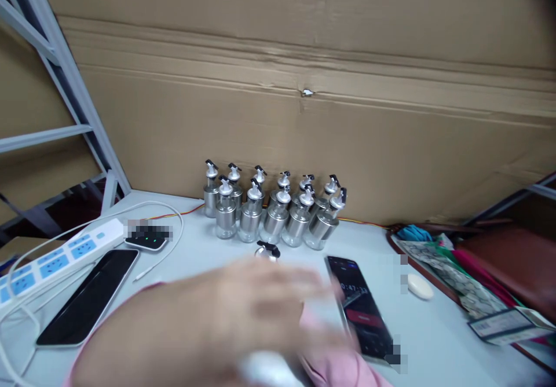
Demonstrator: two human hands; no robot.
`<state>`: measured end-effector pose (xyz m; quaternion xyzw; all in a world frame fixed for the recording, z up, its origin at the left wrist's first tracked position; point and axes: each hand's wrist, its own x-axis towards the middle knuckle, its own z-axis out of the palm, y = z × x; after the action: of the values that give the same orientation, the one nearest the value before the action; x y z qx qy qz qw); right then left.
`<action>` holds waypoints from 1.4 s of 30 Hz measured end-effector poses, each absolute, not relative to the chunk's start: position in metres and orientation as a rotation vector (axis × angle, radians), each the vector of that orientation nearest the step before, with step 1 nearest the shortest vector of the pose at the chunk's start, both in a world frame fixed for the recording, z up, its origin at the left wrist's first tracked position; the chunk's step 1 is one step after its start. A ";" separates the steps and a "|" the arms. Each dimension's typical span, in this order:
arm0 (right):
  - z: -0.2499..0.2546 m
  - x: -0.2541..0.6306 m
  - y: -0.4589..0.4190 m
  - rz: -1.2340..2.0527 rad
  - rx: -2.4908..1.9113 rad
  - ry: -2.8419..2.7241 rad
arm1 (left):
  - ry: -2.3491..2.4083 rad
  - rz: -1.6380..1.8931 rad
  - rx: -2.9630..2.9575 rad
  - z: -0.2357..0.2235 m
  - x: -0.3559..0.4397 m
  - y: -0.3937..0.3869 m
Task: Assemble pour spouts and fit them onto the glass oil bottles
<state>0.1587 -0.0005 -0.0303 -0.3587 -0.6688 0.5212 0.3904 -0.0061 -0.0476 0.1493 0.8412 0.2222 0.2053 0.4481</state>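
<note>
My left hand [269, 311] reaches across the front middle of the table, blurred by motion. Its fingers look stretched out to the right and apart, with nothing clearly held. A pourer top [267, 251] with a black flip cap shows just behind it; whatever lies below that top is hidden. Under the hand is a blurred white shape [271, 369] that I cannot identify. At the bottom, a pink sleeve [343, 369] marks my right arm, but my right hand is hidden. Farther back stand two rows of glass oil bottles [251, 219] with metal bands and pourer tops.
A phone with a timer [362, 311] lies right of my hand. On the left are another phone [89, 297], a power strip [61, 259], a white cable [158, 204] and a small black device [147, 239]. A white oval object [420, 287] and brown bag [508, 265] are right. Cardboard [304, 132] stands behind.
</note>
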 end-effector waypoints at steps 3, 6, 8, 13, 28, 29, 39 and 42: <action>-0.031 0.156 -0.005 1.275 -0.961 -1.666 | 0.843 0.776 2.153 0.141 -0.004 0.000; -0.035 0.154 -0.009 1.203 -0.980 -1.611 | 0.870 0.451 2.114 0.116 0.003 0.038; -0.039 0.153 -0.009 1.177 -0.974 -1.578 | 0.700 0.307 2.032 0.101 0.010 0.052; -0.038 0.154 -0.007 1.168 -1.005 -1.528 | 0.545 0.504 1.791 0.083 0.033 0.056; -0.015 0.168 -0.006 1.596 -0.958 -1.532 | 0.668 0.481 1.915 0.085 0.055 0.031; -0.014 0.169 -0.006 1.642 -0.876 -1.578 | 0.632 0.420 1.893 0.086 0.053 0.032; -0.016 0.178 -0.004 2.393 -0.257 -1.366 | 0.524 0.513 1.523 0.087 0.052 0.032; -0.017 0.179 -0.006 2.397 -0.268 -1.237 | 0.495 0.614 1.444 0.084 0.053 0.037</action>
<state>0.1790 -0.0055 -0.0169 -0.0965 -0.4458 0.8638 0.2140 0.0534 0.0375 0.0835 0.6433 0.2204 0.2737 0.6802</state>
